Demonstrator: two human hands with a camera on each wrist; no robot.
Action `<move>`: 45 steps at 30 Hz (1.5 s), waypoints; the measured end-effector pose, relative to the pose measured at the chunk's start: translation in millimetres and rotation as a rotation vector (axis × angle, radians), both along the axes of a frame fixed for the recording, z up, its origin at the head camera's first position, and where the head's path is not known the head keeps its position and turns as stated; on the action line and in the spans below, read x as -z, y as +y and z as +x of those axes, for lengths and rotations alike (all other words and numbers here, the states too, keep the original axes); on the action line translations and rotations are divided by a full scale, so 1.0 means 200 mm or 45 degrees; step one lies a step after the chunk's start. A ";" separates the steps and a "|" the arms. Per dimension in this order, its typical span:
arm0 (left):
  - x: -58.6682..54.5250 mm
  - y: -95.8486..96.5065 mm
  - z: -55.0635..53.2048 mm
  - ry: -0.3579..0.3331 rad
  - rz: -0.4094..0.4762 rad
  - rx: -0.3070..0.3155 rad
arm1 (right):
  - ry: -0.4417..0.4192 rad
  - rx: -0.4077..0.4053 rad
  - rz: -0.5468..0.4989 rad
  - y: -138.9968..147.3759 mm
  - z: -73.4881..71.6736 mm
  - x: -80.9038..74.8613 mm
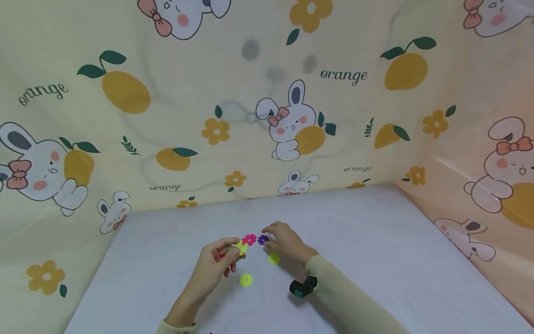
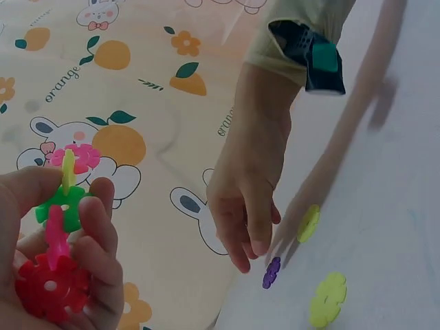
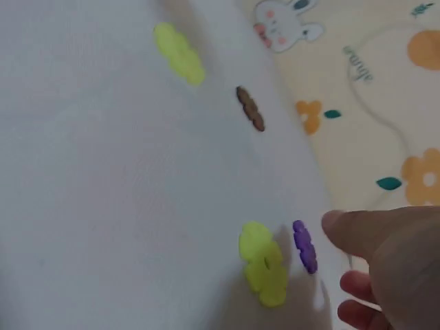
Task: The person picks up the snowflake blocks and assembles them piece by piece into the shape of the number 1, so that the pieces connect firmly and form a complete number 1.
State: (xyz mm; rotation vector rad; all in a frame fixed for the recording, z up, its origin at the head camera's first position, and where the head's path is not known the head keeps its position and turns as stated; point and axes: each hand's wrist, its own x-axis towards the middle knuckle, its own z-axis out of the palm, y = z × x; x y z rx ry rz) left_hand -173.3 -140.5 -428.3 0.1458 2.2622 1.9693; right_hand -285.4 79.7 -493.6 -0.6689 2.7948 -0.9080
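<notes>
My left hand (image 1: 214, 262) pinches a chain of slotted flower discs between thumb and fingers. In the left wrist view the chain runs from a pink disc (image 2: 84, 158) through a yellow disc (image 2: 68, 172), a green disc (image 2: 71, 210) and another pink disc (image 2: 56, 237) to a red disc (image 2: 51, 285) near the palm. My right hand (image 1: 288, 241) hovers by a loose purple disc (image 1: 262, 240), fingers extended and slightly bent. A small gap shows between its fingertips and the purple disc (image 3: 305, 247) in both wrist views.
One loose yellow disc (image 1: 273, 258) lies below my right hand, another yellow disc (image 1: 246, 280) nearer me. A brown disc (image 3: 250, 108) shows on the white tabletop (image 1: 367, 250) in the right wrist view. Patterned cloth (image 1: 233, 176) hangs behind and beside the table.
</notes>
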 end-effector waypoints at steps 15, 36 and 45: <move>0.03 0.01 -0.01 0.039 0.019 0.027 | 0.044 0.040 0.152 -0.05 -0.03 0.05; 0.01 0.03 0.00 -0.035 0.039 0.034 | -0.013 0.014 -0.457 0.07 0.12 -0.08; 0.01 0.04 0.01 -0.029 0.035 0.062 | 0.060 -0.024 -0.615 0.10 0.24 -0.25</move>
